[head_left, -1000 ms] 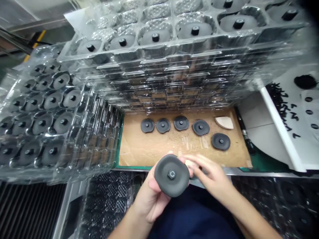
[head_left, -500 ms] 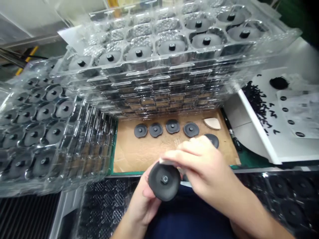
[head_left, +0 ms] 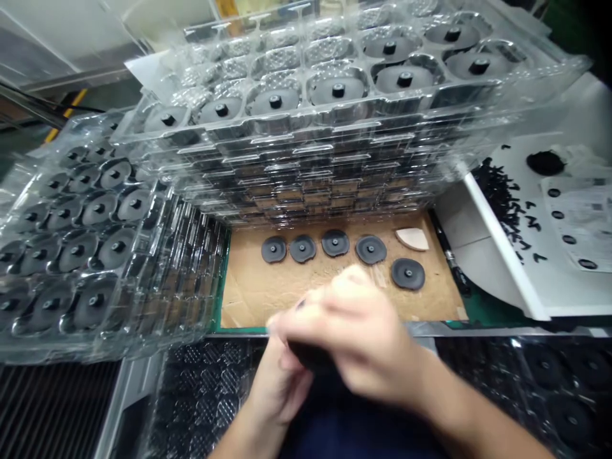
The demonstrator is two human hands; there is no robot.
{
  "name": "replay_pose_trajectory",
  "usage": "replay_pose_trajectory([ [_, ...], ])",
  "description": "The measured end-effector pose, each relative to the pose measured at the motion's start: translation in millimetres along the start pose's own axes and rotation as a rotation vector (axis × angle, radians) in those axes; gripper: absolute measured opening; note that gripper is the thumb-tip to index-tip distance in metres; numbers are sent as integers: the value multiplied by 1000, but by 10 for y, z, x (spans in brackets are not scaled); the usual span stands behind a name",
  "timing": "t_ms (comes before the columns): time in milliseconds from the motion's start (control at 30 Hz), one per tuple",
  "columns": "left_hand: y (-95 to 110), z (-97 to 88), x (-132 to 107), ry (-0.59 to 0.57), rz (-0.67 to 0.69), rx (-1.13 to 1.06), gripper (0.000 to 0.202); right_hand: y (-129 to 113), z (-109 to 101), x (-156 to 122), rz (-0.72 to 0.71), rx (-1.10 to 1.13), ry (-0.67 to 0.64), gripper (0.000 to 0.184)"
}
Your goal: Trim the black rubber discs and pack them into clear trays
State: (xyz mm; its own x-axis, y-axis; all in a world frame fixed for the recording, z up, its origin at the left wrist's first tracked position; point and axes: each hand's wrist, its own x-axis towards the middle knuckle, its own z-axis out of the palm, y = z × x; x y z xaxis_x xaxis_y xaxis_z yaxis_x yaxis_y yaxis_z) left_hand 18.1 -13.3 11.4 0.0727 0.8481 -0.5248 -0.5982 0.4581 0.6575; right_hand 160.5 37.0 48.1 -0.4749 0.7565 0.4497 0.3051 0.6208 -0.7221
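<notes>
Grasping a dark disc (head_left: 310, 358) by the near edge of the counter (head_left: 488, 307), the left hand (head_left: 280, 382) is partly covered by the blurred right hand (head_left: 356, 328), whose grip I cannot tell; five others (head_left: 335, 243) lie on cardboard (head_left: 253, 287).

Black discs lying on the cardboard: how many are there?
5. Left to right: first disc, second, third and fourth roughly in a row; fifth nearer, rightmost. The right hand may hide others.

Cardboard (head_left: 253, 290) offers passage at front left; the tray stack (head_left: 306, 159) blocks beyond.
</notes>
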Motion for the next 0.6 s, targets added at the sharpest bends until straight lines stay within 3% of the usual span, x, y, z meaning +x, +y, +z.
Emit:
replay_pose_trajectory([
  [100,23,-76,11,-13,-11,-35,70,343,81,-149,398,-37,38,23],
  [167,42,-126,21,-8,-8,-61,70,534,213,-360,526,-86,0,21],
  [300,67,-171,44,-28,-15,-96,68,661,517,-801,529,-64,-88,14],
  [367,67,-165,53,-46,-22,-118,63,599,536,-846,562,-58,-70,14],
  [500,56,-133,63,-81,-32,-137,60,238,297,-477,612,-74,125,24],
  [567,62,-124,66,-69,-34,-98,59,-5,198,-226,467,-71,295,23],
  [600,72,-126,68,-60,-34,-73,59,-114,178,-128,350,-67,283,23],
])
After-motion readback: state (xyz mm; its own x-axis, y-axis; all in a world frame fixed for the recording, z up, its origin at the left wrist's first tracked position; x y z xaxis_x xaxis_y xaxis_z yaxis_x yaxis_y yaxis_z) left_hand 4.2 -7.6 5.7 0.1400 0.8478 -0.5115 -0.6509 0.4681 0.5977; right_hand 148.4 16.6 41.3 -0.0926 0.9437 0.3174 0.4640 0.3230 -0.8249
